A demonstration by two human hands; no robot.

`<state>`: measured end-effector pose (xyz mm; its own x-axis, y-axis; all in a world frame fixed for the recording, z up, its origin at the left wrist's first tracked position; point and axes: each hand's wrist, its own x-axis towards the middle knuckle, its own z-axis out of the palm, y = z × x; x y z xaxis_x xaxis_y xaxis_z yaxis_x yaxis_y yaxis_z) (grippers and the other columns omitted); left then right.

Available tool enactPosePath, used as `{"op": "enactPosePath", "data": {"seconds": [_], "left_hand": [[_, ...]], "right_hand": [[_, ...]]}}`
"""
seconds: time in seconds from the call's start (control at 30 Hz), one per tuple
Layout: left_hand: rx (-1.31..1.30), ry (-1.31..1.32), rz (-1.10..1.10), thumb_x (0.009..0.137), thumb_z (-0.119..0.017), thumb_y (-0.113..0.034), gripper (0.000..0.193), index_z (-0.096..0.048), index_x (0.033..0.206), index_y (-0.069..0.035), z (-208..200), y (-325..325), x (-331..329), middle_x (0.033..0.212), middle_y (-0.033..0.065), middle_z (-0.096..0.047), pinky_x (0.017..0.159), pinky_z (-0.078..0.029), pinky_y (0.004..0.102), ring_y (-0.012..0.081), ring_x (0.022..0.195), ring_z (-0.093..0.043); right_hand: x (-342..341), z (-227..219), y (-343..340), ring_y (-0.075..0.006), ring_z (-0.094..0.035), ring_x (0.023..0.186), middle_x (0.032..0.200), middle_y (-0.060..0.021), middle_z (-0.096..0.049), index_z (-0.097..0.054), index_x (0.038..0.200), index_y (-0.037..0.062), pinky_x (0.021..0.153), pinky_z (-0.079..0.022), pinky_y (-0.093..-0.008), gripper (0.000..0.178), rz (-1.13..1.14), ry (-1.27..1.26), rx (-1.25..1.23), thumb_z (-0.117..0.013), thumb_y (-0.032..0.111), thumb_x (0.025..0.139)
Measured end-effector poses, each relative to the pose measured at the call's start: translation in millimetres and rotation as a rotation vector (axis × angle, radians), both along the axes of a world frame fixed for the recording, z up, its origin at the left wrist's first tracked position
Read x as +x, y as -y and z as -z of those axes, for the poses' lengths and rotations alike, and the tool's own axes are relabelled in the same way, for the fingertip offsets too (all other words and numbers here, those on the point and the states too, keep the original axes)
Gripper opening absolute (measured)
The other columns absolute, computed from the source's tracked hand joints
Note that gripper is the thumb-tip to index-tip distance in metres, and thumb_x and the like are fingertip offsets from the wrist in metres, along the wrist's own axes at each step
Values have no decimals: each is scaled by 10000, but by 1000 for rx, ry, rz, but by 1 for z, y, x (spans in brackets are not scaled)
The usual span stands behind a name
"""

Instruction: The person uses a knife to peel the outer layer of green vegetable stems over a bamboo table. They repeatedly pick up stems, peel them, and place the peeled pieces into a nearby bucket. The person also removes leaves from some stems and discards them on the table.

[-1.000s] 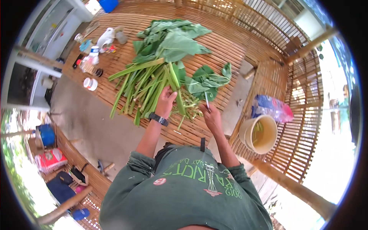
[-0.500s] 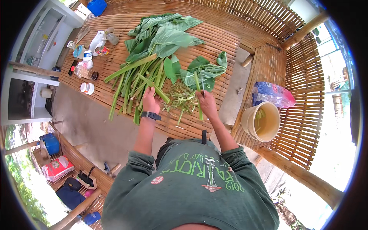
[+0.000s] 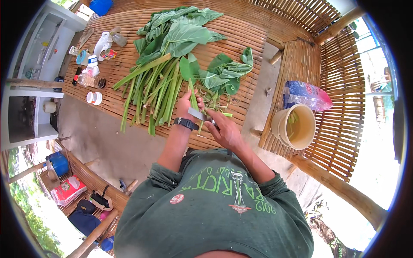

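A slatted bamboo table [image 3: 243,32] is covered, from its middle toward its near edge, by a heap of long, ribbed green stalks [image 3: 148,94], topped at the far end by broad, limp, dark green leaves [image 3: 185,32]. A smaller bunch of leaves [image 3: 226,77] is laid to the right, and pale, stringy trimmings [image 3: 215,101] are scattered beside it. On the bench at the right, a cream bucket [image 3: 279,129] is set, with pale green pieces [image 3: 294,117] seen inside. Above the table's near edge, a light green stalk [image 3: 192,91] is gripped in the curled fingers of the left hand [image 3: 189,104]. A knife [image 3: 197,114] is gripped in the right hand [image 3: 226,131], its flat, greyish blade pointed toward the left hand.

The dark green shirt [image 3: 206,210] is cut off by the lower edge, and a blue container [image 3: 101,6] by the upper one. The stalk's lower end is partly hidden by fingers and blade; whether it is touched by the edge cannot be told. Most of the knife's handle is covered by the right hand.

Large green lettering and digits are printed on the shirt. Printing is also borne by a blue and pink plastic bag [image 3: 305,95] behind the bucket, and a white jar [image 3: 94,98] is labelled too small to be made out.
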<state>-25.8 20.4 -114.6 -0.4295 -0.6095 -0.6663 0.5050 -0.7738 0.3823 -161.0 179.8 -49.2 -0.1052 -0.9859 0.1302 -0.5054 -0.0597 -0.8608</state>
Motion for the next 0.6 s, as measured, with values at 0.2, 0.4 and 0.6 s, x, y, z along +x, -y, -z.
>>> {"op": "enactPosePath", "data": {"seconds": [0.2, 0.4, 0.6], "left_hand": [[11, 15, 35, 1092, -529, -271, 289, -550, 1252, -32, 0, -4, -3, 818, 61, -598, 524, -479, 343, 193, 648, -566], [-2, 58, 30, 1107, -481, -250, 335, -567, 1300, 11, -3, -7, -1, 863, 52, -593, 534, -495, 341, 179, 657, -567], [-117, 197, 198, 1129, -439, -285, 447, -534, 1421, 40, -2, -12, 10, 892, 43, -570, 535, -482, 298, 145, 692, -562]], "right_hand": [[8, 1, -1, -386, -690, 823, 1070, -160, -681, -546, 1489, 90, 697, -555, -474, 480, -6, 0, -38, -633, 293, 1063], [9, -7, -1, -330, -698, 846, 1067, -174, -711, -637, 1431, 60, 751, -565, -415, 406, -24, 64, 73, -641, 241, 1067], [0, 7, 7, -169, -664, 866, 1015, -86, -742, -671, 1416, 50, 774, -544, -345, 401, 103, 410, 79, -632, 282, 1092]]}}
